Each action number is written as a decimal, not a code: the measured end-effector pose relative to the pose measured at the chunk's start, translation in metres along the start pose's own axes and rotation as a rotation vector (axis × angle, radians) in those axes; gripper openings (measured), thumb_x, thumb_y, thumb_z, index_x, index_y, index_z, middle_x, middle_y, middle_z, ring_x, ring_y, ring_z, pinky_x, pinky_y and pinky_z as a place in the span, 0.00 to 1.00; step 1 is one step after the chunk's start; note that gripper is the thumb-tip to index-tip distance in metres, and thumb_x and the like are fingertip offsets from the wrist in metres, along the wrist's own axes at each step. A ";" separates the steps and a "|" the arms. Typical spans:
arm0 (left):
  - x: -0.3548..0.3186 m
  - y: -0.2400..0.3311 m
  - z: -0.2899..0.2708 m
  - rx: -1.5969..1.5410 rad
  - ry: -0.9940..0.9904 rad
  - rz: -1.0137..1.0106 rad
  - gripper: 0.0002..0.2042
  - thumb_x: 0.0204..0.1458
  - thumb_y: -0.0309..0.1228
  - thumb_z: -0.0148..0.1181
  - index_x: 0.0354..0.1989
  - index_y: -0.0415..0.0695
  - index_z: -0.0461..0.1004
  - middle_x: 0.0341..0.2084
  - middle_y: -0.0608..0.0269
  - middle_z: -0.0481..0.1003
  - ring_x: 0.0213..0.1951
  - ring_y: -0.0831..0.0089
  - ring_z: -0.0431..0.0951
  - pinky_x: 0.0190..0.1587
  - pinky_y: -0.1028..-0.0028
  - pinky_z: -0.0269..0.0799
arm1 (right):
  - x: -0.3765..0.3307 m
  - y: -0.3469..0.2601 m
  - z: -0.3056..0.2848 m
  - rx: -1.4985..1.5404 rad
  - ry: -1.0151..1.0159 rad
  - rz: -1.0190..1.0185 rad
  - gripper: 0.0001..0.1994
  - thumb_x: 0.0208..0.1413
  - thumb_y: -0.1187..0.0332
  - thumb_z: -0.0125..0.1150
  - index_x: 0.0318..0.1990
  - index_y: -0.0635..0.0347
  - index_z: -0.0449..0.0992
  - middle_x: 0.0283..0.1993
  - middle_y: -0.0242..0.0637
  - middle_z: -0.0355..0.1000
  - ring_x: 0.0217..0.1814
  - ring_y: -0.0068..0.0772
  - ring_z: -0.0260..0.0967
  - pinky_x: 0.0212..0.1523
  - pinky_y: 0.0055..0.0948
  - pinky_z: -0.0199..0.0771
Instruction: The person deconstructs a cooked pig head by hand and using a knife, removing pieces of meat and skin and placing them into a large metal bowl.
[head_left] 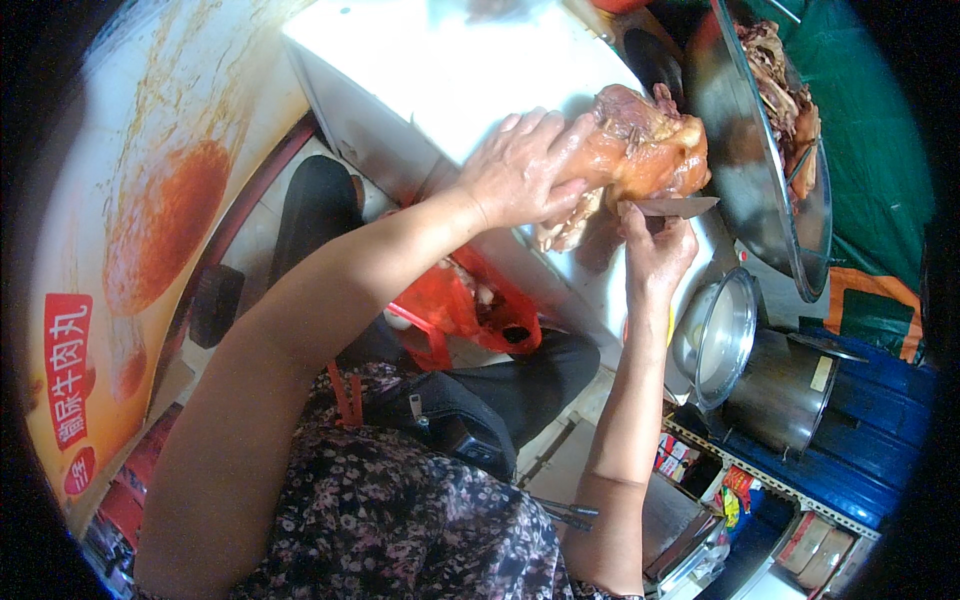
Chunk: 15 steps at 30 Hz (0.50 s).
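Note:
A large, glossy brown piece of cooked meat with skin (650, 135) lies on a brightly lit white surface (420, 60). My left hand (525, 170) clasps its left end, fingers over the top and thumb on the near side. In my right hand (658, 250) is a knife, closed in the fingers, its blade (682, 207) pointing right along the meat's near edge. Whether the blade cuts into the meat cannot be made out. Paler, ragged meat (570, 225) hangs at the near side, below my left thumb.
On the far right, a wide steel basin (790, 235) holds more cooked meat and bones. Nearer stand a steel bowl (735, 310) and a tall metal pot (780, 390). A red plastic bag (440, 300) with pale pieces inside hangs below the work surface, by my legs. A printed panel (190, 150) stands left.

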<state>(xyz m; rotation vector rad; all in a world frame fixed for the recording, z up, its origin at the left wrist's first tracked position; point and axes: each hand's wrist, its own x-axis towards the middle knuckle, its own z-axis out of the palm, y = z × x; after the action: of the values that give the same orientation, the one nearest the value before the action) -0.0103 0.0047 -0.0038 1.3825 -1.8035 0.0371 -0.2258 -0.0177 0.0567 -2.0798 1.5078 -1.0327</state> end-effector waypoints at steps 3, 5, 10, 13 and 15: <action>0.000 0.000 0.000 -0.002 -0.004 0.000 0.38 0.53 0.45 0.62 0.71 0.40 0.60 0.53 0.44 0.71 0.55 0.47 0.72 0.58 0.54 0.68 | 0.000 -0.005 -0.008 -0.036 0.018 0.000 0.11 0.53 0.75 0.70 0.42 0.68 0.80 0.36 0.46 0.82 0.38 0.36 0.80 0.44 0.34 0.78; 0.001 0.000 0.000 0.000 -0.007 0.001 0.38 0.53 0.46 0.62 0.71 0.40 0.60 0.52 0.44 0.71 0.55 0.47 0.72 0.58 0.54 0.68 | 0.000 -0.006 -0.009 -0.006 0.024 0.025 0.11 0.53 0.75 0.70 0.42 0.68 0.80 0.37 0.46 0.82 0.39 0.36 0.80 0.44 0.34 0.78; 0.001 0.000 0.000 0.007 -0.008 0.002 0.38 0.53 0.46 0.62 0.70 0.40 0.60 0.52 0.44 0.71 0.54 0.47 0.72 0.57 0.54 0.68 | -0.001 0.005 0.001 0.003 0.032 -0.051 0.09 0.54 0.75 0.71 0.41 0.68 0.80 0.34 0.38 0.80 0.34 0.26 0.76 0.38 0.27 0.76; 0.001 0.000 0.000 0.012 0.011 0.009 0.38 0.53 0.46 0.62 0.70 0.40 0.60 0.52 0.44 0.71 0.54 0.47 0.72 0.57 0.54 0.68 | -0.001 0.010 0.002 -0.063 0.040 -0.091 0.08 0.55 0.75 0.71 0.40 0.68 0.80 0.33 0.38 0.80 0.34 0.27 0.76 0.38 0.27 0.76; 0.000 0.000 0.000 0.009 0.008 0.007 0.38 0.53 0.46 0.62 0.70 0.39 0.60 0.52 0.44 0.71 0.54 0.47 0.72 0.57 0.54 0.68 | -0.002 0.010 -0.004 -0.067 0.048 -0.057 0.11 0.53 0.74 0.70 0.43 0.65 0.80 0.37 0.47 0.81 0.38 0.41 0.80 0.44 0.37 0.78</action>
<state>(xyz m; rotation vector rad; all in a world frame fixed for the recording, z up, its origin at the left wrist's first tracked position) -0.0099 0.0045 -0.0035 1.3807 -1.8029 0.0541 -0.2353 -0.0195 0.0517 -2.1701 1.5339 -1.0744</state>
